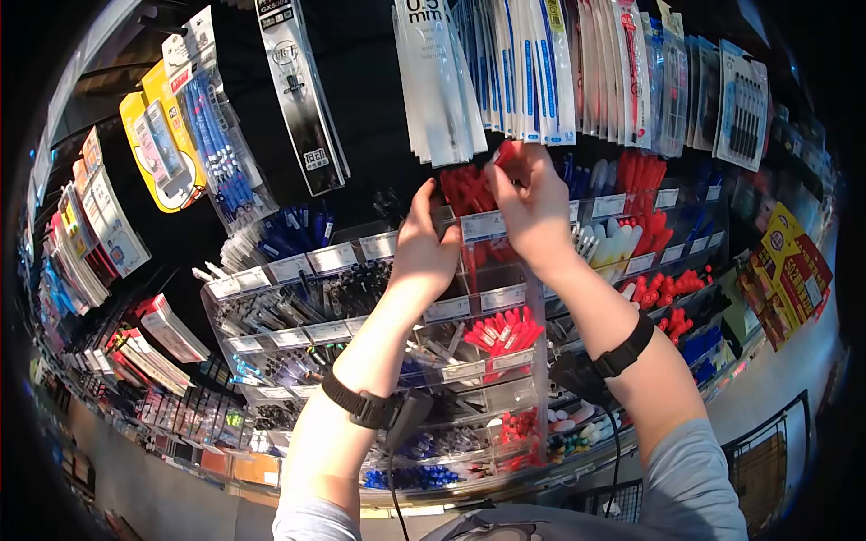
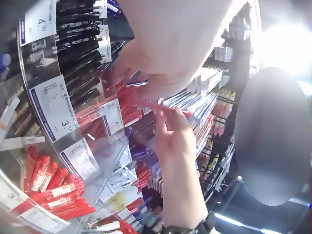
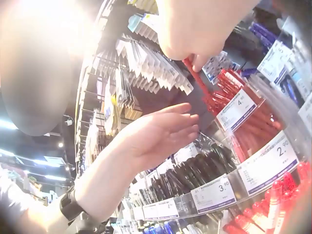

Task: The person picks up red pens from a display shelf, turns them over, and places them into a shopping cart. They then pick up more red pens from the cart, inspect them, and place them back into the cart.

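Black pens (image 3: 188,174) in a clear tiered rack, below left hand. Left hand (image 1: 428,257): released, fingers extended, nothing in grip. Packed red pens (image 1: 465,191) stand in a clear compartment between the hands, white price label (image 1: 483,225) on its front. Right hand (image 1: 538,215): pinching one slim red pen (image 3: 196,74) between thumb and fingers, tilted, lower end at the packed red pens. Clear-sleeved white-and-blue packs (image 1: 532,81) hang just above right hand.

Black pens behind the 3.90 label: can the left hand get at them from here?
Probably yes: the left hand is open, looks empty and is close to the black pens, with nothing visible blocking the way.
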Demonstrator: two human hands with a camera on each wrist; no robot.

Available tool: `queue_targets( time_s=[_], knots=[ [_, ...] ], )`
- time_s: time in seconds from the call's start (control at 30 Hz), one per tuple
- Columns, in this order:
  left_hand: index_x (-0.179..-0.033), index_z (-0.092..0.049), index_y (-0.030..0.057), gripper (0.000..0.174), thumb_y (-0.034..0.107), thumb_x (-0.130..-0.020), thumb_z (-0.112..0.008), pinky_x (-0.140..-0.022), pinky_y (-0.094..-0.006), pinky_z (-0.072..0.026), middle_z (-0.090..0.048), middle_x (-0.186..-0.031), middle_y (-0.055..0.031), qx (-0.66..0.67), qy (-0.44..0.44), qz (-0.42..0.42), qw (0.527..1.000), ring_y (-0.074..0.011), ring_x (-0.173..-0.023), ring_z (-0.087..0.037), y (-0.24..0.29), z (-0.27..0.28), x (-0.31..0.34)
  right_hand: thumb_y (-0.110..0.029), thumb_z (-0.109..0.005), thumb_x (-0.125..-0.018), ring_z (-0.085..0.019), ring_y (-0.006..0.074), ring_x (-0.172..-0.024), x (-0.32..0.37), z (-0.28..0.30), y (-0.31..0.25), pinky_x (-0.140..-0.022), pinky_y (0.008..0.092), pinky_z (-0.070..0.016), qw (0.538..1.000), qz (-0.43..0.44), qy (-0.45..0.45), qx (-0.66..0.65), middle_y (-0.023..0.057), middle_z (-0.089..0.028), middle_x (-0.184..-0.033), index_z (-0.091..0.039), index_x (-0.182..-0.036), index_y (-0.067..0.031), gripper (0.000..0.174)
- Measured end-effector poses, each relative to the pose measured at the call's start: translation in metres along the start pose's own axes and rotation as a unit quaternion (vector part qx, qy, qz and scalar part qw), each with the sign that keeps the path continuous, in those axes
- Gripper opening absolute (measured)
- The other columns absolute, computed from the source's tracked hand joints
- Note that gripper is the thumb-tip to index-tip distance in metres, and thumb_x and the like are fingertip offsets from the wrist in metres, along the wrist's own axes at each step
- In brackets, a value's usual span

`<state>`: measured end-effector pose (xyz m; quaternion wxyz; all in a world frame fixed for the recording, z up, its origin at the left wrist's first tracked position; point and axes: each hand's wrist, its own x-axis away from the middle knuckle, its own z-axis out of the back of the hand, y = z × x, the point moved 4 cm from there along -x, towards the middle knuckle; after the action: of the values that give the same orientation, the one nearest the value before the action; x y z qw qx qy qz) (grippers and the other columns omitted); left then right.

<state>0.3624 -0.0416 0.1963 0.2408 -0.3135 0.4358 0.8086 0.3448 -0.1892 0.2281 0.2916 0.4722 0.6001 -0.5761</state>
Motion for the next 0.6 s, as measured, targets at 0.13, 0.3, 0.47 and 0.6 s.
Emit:
queue_targets(
  time_s=[0.13,0.3,0.47,0.6],
  knots=[
    [-0.134,-0.03,0.0044,0.066,0.001,-0.075,-0.06,-0.089,-0.0401,-0.0444,-0.056,-0.114,-0.0214,0.039,-0.007,-0.024,0.999,-0.0349,-0.107,-0.054,-0.006,-0.007,-0.011,-0.004,-0.061,-0.081,-0.063,0.0275,-0.075,-0.008,-0.007,0.001,-0.065,0.0331,-0.0498,0.984,0.012,-0.022,0.177,0.0161,-0.061,-0.082,-0.051,-0.094,0.0021,0.017],
    [-0.134,-0.031,0.0035,0.063,0.002,-0.078,-0.06,-0.087,-0.0288,-0.0454,-0.057,-0.115,-0.0156,0.109,-0.031,-0.015,0.993,-0.019,-0.102,-0.057,-0.007,-0.012,-0.029,-0.01,-0.06,-0.08,-0.06,0.0354,-0.075,-0.015,-0.014,0.008,-0.071,0.0416,-0.0486,0.947,0.069,-0.076,0.305,0.0151,-0.061,-0.078,-0.052,-0.1,-0.0041,0.023],
    [-0.117,-0.044,0.0008,0.046,0.0,-0.074,-0.059,-0.079,-0.0348,-0.048,-0.064,-0.097,-0.0172,0.165,-0.024,-0.036,0.985,-0.0304,-0.091,-0.063,-0.001,-0.013,-0.036,-0.013,-0.061,-0.079,-0.057,0.0374,-0.085,-0.013,-0.021,0.008,-0.07,0.0448,-0.0486,0.907,0.027,-0.12,0.404,0.018,-0.057,-0.093,-0.049,-0.109,-0.0044,0.033],
    [-0.115,-0.051,0.0001,0.04,0.002,-0.076,-0.06,-0.079,-0.03,-0.0475,-0.063,-0.098,-0.0142,0.146,-0.013,-0.078,0.986,-0.0215,-0.091,-0.061,-0.004,-0.009,-0.036,-0.013,-0.058,-0.079,-0.05,0.037,-0.097,-0.01,-0.017,0.005,-0.073,0.045,-0.0486,0.886,0.136,-0.111,0.429,0.0168,-0.05,-0.104,-0.054,-0.106,-0.0104,0.028]
  ],
)
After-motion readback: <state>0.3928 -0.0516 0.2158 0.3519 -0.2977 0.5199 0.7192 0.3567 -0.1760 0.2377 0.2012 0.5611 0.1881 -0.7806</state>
